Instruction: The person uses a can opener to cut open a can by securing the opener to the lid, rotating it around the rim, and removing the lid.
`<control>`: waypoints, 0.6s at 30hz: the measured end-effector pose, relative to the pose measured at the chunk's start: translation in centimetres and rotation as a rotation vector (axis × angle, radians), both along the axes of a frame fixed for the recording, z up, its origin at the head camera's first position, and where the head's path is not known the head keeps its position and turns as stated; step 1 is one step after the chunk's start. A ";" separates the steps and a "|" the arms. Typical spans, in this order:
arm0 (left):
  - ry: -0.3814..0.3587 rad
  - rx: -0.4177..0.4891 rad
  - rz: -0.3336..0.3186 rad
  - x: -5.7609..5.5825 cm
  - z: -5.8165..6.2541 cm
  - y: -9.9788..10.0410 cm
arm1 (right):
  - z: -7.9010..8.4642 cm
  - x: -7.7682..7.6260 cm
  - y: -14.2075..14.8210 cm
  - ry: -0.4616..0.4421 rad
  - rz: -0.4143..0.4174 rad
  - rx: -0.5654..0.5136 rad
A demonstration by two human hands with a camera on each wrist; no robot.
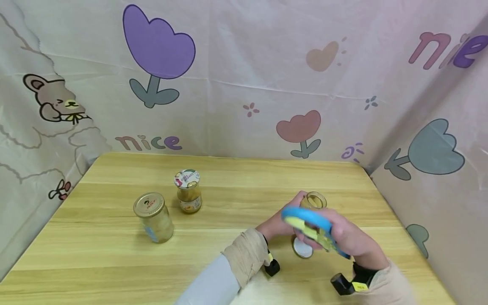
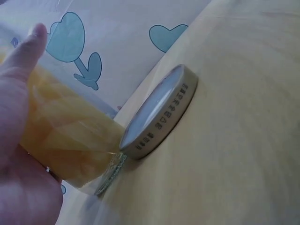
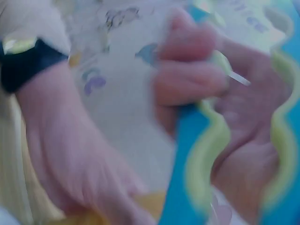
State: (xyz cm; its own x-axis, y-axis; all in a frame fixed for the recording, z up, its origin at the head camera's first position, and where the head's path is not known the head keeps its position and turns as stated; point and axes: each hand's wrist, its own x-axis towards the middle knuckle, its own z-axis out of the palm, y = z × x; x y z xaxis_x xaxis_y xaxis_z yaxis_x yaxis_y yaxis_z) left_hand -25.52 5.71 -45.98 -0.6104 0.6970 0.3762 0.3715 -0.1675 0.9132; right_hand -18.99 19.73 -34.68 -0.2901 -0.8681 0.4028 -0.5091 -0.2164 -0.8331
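Note:
My left hand (image 1: 280, 220) grips an uncapped glass jar (image 1: 315, 201) of yellow fruit pieces, standing on the table at the right. In the left wrist view the thumb lies along the jar's side; the other fingers are partly hidden. Inner side up, a round metal lid (image 1: 303, 248) lies on the wood close to the jar's base. Above it, my right hand (image 1: 352, 237) holds a blue and yellow jar opener (image 1: 309, 217) with wavy inner edges. The right wrist view, blurred, shows fingers curled round one arm of the jar opener (image 3: 190, 164).
Two capped jars stand left of the hands: a larger one with a gold lid (image 1: 154, 218) and a smaller one with a patterned lid (image 1: 188, 192) behind it. A printed curtain (image 1: 228, 55) hangs along the wooden table's (image 1: 106, 262) back and sides.

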 end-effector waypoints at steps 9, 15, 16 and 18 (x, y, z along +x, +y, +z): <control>0.032 -0.101 0.088 0.8 0.3 0.4 | 0.5 1.0 -3.0 -0.003 -0.127 -0.680; -0.051 -0.195 0.154 1.4 0.8 0.5 | 1.0 2.3 -4.0 -0.063 -0.027 -0.875; -0.061 -0.198 0.157 1.4 0.8 0.6 | 1.5 2.4 -4.3 -0.048 -0.003 -0.884; -0.063 -0.202 0.156 1.3 0.7 0.6 | 2.7 2.4 -4.7 0.015 0.049 -0.897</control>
